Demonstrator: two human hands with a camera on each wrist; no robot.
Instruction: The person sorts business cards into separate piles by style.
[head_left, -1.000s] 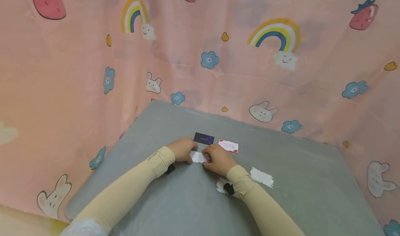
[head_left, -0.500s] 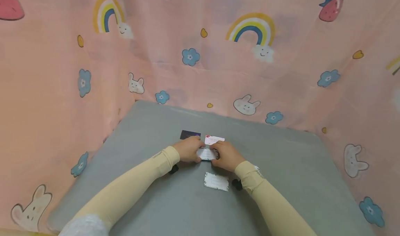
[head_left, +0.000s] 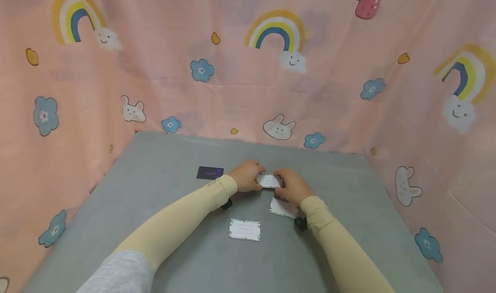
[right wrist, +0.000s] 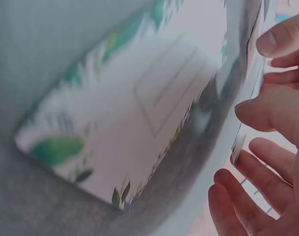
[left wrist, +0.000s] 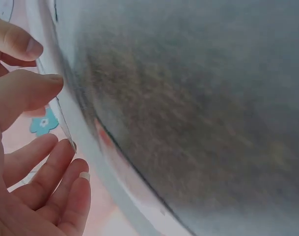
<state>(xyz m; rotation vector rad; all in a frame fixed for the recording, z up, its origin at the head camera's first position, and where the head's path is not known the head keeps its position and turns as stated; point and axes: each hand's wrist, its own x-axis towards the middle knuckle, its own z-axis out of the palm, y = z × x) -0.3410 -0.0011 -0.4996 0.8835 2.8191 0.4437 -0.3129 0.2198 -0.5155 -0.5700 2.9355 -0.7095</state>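
Observation:
In the head view both hands hold one white card (head_left: 268,181) with a patterned border, near the back middle of the table. My left hand (head_left: 248,176) pinches its left end, and my right hand (head_left: 293,187) pinches the right end. From the left wrist the held card (left wrist: 65,123) shows edge-on between thumb and fingertips. The right wrist view likewise gives only its thin edge. Below the hands lies a leaf-bordered white card (head_left: 284,207), seen large in the right wrist view. A card with red flowers (left wrist: 132,179) lies beneath the left hand, mostly hidden in the head view.
On the grey table (head_left: 186,250) a dark purple card (head_left: 209,172) lies left of the hands. Another leaf-bordered white card (head_left: 245,229) lies nearer the front. A pink patterned curtain (head_left: 166,60) encloses the back and sides.
Both hands have carried the white card rightward and farther back, from below the dark card to the right of the red-flowered one. The head view has turned right.

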